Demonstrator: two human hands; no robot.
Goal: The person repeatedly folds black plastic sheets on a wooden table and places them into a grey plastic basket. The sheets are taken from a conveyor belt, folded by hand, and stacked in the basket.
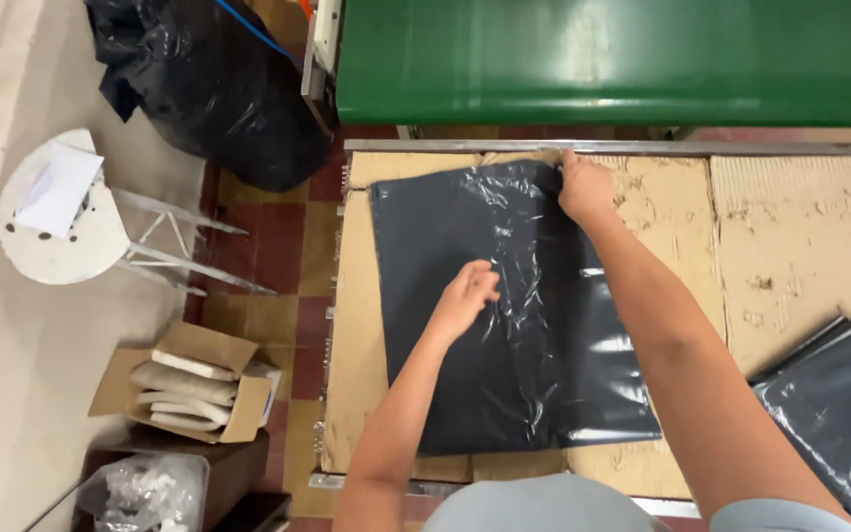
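A dark grey plastic bag [455, 365] lies flat on a cardboard-covered table [790, 246]. My left hand [467, 296] rests on the bag's middle, fingers curled and pressing the film. My right hand [583, 187] pinches the bag's far right corner near the table's back edge. The bag's right side is glossy and wrinkled.
A stack of similar dark bags [839, 404] lies at the table's right. A green conveyor [613, 59] runs behind the table. On the floor to the left are a black rubbish sack [219, 89], a white stool [71, 212] and an open cardboard box [189, 394].
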